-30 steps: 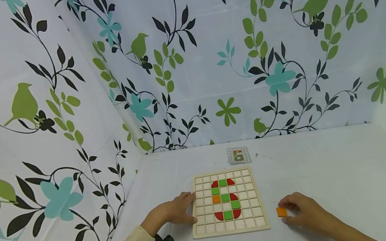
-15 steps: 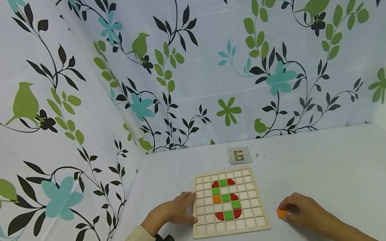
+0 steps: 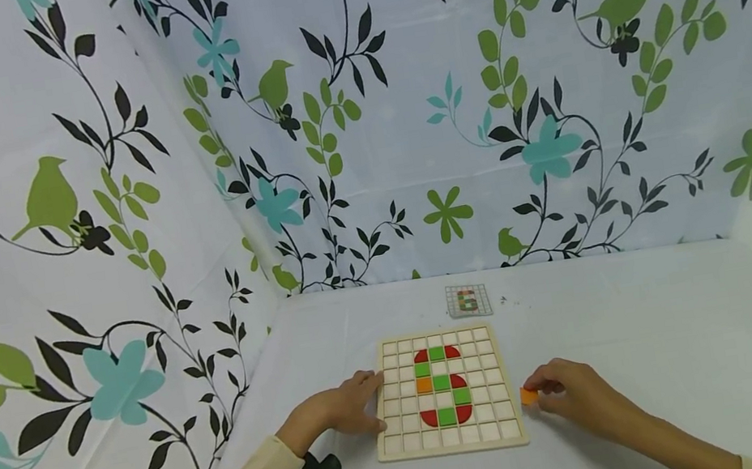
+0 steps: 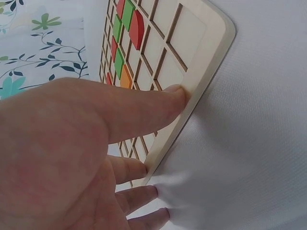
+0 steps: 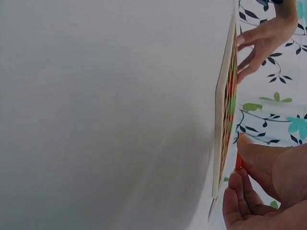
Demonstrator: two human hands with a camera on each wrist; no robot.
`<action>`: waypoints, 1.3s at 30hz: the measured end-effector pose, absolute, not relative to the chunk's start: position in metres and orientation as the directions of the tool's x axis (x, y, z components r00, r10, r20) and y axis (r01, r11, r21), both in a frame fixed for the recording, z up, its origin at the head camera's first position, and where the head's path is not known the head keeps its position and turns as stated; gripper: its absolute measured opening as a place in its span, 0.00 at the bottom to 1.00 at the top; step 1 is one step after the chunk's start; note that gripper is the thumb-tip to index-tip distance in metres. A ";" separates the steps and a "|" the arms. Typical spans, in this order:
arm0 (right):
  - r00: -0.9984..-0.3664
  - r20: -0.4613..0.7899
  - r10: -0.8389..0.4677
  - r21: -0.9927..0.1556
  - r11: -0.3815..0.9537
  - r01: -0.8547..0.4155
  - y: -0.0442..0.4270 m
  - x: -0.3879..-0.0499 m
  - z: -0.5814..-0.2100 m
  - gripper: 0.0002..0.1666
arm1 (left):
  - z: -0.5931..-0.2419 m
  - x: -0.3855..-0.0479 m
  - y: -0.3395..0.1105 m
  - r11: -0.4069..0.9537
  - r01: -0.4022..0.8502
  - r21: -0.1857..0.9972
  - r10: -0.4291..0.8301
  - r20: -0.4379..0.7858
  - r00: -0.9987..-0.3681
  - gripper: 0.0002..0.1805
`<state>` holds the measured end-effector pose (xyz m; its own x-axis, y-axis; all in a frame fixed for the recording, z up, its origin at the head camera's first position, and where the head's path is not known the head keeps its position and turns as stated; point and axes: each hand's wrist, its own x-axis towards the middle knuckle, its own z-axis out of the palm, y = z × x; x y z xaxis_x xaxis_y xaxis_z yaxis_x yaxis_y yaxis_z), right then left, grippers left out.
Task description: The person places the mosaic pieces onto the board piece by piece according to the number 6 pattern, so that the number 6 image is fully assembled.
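Observation:
A square wooden grid board (image 3: 454, 449) lies on the white cloth. Red rounded tiles (image 3: 456, 379), green square tiles (image 3: 446, 417) and one orange tile (image 3: 424, 385) in its cells form a shape like an S or a 5. At the board's left edge rests my left hand (image 3: 345, 409); in the left wrist view its thumb (image 4: 163, 103) lies on the rim, its fingers extended by the side. My right hand (image 3: 582, 394) pinches another orange square tile (image 3: 529, 396) between thumb and fingertips, close to the board's right edge. The right wrist view shows that tile (image 5: 238, 160) edge-on.
Behind the board lies a small grid card (image 3: 468, 300) printed with a similar coloured figure. A few dark specks (image 3: 504, 299) are beside it. Curtains (image 3: 434, 135) patterned with leaves and birds surround the table at the back and sides.
My right hand has moved left and slightly away from me, bringing the orange tile up to the board's right edge. The left hand stays in place on the board.

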<state>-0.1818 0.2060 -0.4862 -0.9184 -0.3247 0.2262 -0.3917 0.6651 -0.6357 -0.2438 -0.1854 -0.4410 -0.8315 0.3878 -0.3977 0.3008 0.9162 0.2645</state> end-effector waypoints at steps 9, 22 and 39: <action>-0.914 0.200 -0.352 -0.675 0.627 -0.389 0.176 -0.195 -0.480 0.11 | -0.442 -0.245 -0.184 0.914 0.304 0.269 0.394 -0.401 -0.827 0.48; -0.915 0.165 -0.369 -0.708 0.601 -0.370 0.119 -0.210 -0.472 0.09 | -0.441 -0.244 -0.183 0.913 0.306 0.270 0.394 -0.389 -0.833 0.48; -0.856 0.177 -0.486 -0.639 0.605 -0.476 0.077 -0.222 -0.475 0.08 | -0.445 -0.247 -0.185 0.923 0.281 0.262 0.369 -0.398 -0.840 0.49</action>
